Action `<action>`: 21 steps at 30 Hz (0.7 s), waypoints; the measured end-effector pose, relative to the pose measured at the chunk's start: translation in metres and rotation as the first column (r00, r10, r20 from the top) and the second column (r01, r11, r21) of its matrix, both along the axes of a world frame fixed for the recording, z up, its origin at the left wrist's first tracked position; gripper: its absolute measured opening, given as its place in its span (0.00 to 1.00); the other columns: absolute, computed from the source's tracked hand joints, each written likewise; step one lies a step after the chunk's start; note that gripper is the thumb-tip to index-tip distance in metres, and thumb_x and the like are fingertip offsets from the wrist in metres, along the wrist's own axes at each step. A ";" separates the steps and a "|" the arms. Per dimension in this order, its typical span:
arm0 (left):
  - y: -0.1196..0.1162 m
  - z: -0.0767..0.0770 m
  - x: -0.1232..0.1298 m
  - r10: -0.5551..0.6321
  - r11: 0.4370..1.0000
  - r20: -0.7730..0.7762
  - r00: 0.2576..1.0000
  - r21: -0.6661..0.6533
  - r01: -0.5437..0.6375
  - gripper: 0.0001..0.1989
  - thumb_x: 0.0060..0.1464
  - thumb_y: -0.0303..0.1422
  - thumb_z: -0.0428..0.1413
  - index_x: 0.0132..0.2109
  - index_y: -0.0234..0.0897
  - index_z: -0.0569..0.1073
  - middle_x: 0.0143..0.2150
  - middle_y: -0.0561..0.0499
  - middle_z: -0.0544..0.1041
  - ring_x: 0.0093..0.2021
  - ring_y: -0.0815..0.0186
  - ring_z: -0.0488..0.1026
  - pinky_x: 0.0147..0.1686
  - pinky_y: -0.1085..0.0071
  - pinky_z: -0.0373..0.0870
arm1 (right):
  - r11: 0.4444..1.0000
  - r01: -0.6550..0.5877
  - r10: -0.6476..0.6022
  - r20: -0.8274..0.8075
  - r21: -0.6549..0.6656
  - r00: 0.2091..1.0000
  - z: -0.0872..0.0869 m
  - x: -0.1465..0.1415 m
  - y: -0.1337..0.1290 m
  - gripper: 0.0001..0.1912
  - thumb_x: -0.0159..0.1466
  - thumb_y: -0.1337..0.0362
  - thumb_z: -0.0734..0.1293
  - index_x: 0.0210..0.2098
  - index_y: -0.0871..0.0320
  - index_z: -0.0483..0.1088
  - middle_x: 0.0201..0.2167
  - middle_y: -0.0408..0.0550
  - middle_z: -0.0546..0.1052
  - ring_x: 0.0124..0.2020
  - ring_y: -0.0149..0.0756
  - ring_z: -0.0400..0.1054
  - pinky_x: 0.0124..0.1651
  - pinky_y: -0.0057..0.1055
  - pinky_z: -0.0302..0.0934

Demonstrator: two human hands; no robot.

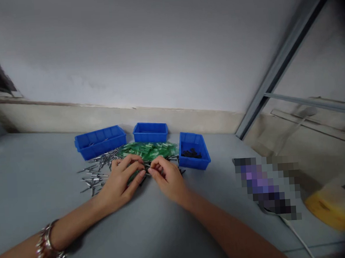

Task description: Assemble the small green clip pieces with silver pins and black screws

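Note:
My left hand (124, 179) is at the middle of the table, fingers curled and thumb and index tips close together in a pinch. What sits between them is too small to make out. Facing it, my right hand (169, 180) pinches a thin metal pin (147, 170) by its thumb and index finger. Loose silver pins with thicker ends, which look like rivets (92, 180), lie in a scattered pile left of and behind my left hand. Just beyond both hands lies a heap of green plastic packets (148, 149), and dark pieces show partly beside my right hand.
Three blue bins stand behind the pile: a long left bin (101, 143), a middle bin (151, 133), and a right bin (193, 151) with black screw-like pieces (191, 154). A blurred-out object (265, 187) with a white cable and a yellow-based container (331, 210) are at right.

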State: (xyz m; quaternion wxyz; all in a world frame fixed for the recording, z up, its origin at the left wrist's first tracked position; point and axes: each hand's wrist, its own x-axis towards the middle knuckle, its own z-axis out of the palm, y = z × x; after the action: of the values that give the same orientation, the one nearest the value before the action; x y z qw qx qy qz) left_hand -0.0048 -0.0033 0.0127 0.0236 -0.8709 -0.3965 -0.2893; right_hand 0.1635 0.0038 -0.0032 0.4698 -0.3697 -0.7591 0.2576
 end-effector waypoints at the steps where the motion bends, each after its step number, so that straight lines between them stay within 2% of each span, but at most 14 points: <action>1: 0.000 0.000 0.000 0.000 1.000 0.004 1.000 0.006 0.000 0.09 0.58 0.32 0.42 0.38 0.36 0.66 0.42 0.47 0.67 0.45 0.60 0.63 0.40 0.63 0.56 | 1.000 -0.005 0.005 -0.003 -0.008 1.000 0.000 0.000 0.000 0.02 0.59 0.68 0.60 0.29 0.56 0.61 0.25 0.40 0.66 0.28 0.28 0.61 0.31 0.25 0.55; 6: 0.000 0.000 0.000 0.002 1.000 0.035 0.999 0.017 -0.002 0.09 0.58 0.32 0.42 0.38 0.37 0.66 0.42 0.47 0.68 0.45 0.60 0.63 0.41 0.63 0.57 | 0.998 -0.037 0.035 -0.028 -0.046 0.999 0.002 0.000 -0.002 0.03 0.59 0.64 0.60 0.31 0.56 0.62 0.25 0.40 0.67 0.27 0.28 0.61 0.30 0.24 0.56; 11: -0.001 0.000 -0.001 0.010 1.000 0.045 0.999 0.023 -0.011 0.08 0.58 0.32 0.43 0.38 0.37 0.66 0.42 0.47 0.68 0.46 0.60 0.63 0.41 0.63 0.57 | 1.000 -0.009 0.010 0.007 -0.020 1.000 0.004 0.001 -0.002 0.07 0.62 0.62 0.57 0.30 0.57 0.62 0.25 0.41 0.67 0.28 0.28 0.61 0.31 0.25 0.55; 21: -0.001 0.000 0.001 0.006 1.000 0.045 0.999 0.029 -0.007 0.08 0.57 0.32 0.44 0.39 0.37 0.66 0.43 0.46 0.67 0.46 0.59 0.63 0.42 0.62 0.57 | 0.999 0.028 -0.029 0.042 0.026 0.999 0.005 0.001 -0.001 0.08 0.61 0.65 0.57 0.27 0.57 0.62 0.23 0.40 0.66 0.26 0.28 0.59 0.30 0.25 0.53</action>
State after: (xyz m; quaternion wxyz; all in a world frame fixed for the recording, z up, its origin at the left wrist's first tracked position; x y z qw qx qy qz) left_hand -0.0042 -0.0044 0.0129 0.0286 -0.8624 -0.3956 -0.3145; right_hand 0.1650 0.0029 0.0021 0.4619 -0.3797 -0.7667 0.2335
